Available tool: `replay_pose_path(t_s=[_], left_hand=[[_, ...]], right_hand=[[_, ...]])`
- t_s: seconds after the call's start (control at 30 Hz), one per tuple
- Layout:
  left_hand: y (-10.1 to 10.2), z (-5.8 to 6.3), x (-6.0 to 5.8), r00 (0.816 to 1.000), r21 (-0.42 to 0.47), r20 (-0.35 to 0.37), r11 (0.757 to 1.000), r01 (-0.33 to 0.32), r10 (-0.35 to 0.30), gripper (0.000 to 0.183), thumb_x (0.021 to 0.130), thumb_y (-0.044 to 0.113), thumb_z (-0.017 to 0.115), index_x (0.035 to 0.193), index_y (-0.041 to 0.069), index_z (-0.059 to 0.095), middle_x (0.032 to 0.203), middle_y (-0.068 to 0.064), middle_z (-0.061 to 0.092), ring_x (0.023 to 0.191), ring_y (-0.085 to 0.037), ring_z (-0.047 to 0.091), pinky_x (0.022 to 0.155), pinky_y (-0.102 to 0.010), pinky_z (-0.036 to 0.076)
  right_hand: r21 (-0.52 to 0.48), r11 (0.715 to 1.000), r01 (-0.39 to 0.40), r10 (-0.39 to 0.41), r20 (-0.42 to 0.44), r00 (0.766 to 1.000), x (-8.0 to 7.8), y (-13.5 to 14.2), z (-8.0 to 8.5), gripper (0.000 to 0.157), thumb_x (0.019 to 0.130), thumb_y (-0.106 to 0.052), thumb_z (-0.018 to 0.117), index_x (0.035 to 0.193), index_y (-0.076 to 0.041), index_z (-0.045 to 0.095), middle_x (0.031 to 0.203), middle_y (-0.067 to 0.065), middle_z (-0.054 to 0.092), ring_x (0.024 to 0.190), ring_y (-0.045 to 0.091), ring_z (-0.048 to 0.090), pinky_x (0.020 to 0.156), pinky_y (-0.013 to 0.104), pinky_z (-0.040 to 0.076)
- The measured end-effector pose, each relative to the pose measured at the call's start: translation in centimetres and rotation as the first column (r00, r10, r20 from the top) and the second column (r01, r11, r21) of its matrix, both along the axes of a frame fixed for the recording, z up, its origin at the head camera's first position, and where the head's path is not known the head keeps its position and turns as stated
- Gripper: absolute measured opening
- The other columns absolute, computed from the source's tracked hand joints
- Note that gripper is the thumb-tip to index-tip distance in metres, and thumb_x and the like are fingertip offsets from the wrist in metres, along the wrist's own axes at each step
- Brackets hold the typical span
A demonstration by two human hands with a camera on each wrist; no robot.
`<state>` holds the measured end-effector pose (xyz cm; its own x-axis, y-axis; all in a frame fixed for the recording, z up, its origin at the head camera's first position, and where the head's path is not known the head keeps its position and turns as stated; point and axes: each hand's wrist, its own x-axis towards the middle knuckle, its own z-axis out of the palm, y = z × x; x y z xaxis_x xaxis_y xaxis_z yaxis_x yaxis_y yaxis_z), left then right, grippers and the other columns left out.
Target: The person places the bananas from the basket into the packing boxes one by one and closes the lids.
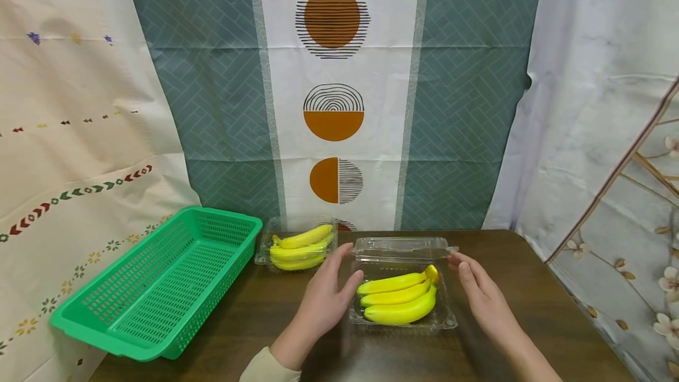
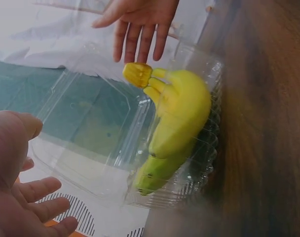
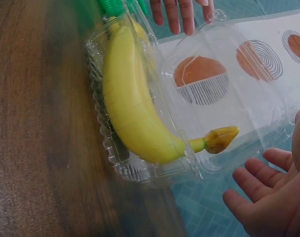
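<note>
A clear plastic clamshell box (image 1: 445, 318) stands on the table with its hinged lid (image 1: 400, 246) raised at the back. Inside lies a bunch of yellow bananas (image 1: 400, 298), its stem at the right and poking above the rim in the right wrist view. My left hand (image 1: 326, 290) is at the box's left side, fingers extended and thumb apart, nothing held. On the other side my right hand (image 1: 484, 296) has its fingers extended near the lid's right corner, also without a hold. Both wrist views show the palms facing the box from either side.
A green perforated plastic basket (image 1: 217, 287) sits at the left of the wooden table. Between it and the box, farther back, another clear box (image 1: 263, 246) holds more bananas (image 1: 299, 250). A patterned curtain (image 1: 339, 75) hangs behind the table.
</note>
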<state>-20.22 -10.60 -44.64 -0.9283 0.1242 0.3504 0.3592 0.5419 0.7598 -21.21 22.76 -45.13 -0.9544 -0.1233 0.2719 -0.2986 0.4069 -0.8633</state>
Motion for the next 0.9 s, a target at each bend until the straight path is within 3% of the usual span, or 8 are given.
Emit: replay_pose_path(t_s=[0.2, 0.4, 0.63, 0.73, 0.9], left_hand=[[-0.1, -0.6, 0.4, 1.0, -0.033, -0.008, 0.999, 0.003, -0.003, 0.066, 0.112, 0.052, 0.063, 0.165, 0.018, 0.047, 0.163, -0.004, 0.054, 0.151, -0.034, 0.052, 0.118, -0.066, 0.044], [-0.2, -0.9, 0.4, 1.0, -0.045, 0.011, 0.999, -0.005, 0.005, 0.064, 0.112, 0.056, 0.061, 0.162, 0.018, 0.051, 0.162, -0.006, 0.056, 0.148, -0.035, 0.055, 0.116, -0.066, 0.046], [-0.3, -1.1, 0.7, 0.999, -0.066, 0.032, 0.998, 0.0, 0.002, 0.064, 0.113, 0.058, 0.056, 0.161, 0.016, 0.053, 0.161, -0.007, 0.057, 0.148, -0.035, 0.055, 0.116, -0.066, 0.045], [-0.4, -1.2, 0.8, 0.999, -0.077, 0.04, 0.997, 0.005, -0.002, 0.064, 0.114, 0.059, 0.054, 0.161, 0.016, 0.054, 0.16, -0.007, 0.057, 0.148, -0.036, 0.054, 0.116, -0.067, 0.045], [-0.3, -1.5, 0.9, 0.999, -0.097, 0.043, 0.995, 0.006, -0.002, 0.064, 0.114, 0.058, 0.054, 0.16, 0.014, 0.055, 0.16, -0.008, 0.057, 0.147, -0.037, 0.055, 0.115, -0.067, 0.046]], right_hand=[[0.017, 1.0, 0.014, -0.015, 0.028, 1.0, 0.3, 0.1, -0.2, 0.055, 0.123, -0.036, 0.035, 0.161, 0.003, 0.046, 0.158, 0.026, 0.057, 0.15, 0.044, 0.048, 0.101, 0.004, 0.033], [0.04, 0.999, 0.031, -0.032, 0.025, 0.999, 0.5, 0.1, -0.5, 0.051, 0.123, -0.035, 0.035, 0.159, -0.003, 0.05, 0.152, 0.023, 0.061, 0.145, 0.039, 0.053, 0.101, 0.007, 0.037], [0.048, 0.998, 0.041, -0.041, 0.006, 0.999, 0.7, 0.0, -0.9, 0.048, 0.123, -0.033, 0.036, 0.158, -0.006, 0.055, 0.149, 0.019, 0.065, 0.131, 0.003, 0.058, 0.102, 0.011, 0.04], [0.05, 0.998, 0.049, -0.049, -0.003, 0.999, 0.7, 0.1, -1.2, 0.046, 0.123, -0.03, 0.037, 0.156, -0.006, 0.057, 0.147, 0.018, 0.068, 0.127, -0.004, 0.057, 0.102, 0.012, 0.041], [0.078, 0.995, 0.062, -0.064, 0.019, 0.998, 0.8, 0.3, -1.6, 0.048, 0.123, -0.032, 0.036, 0.157, -0.005, 0.057, 0.153, 0.021, 0.063, 0.139, 0.029, 0.059, 0.102, 0.017, 0.043]])
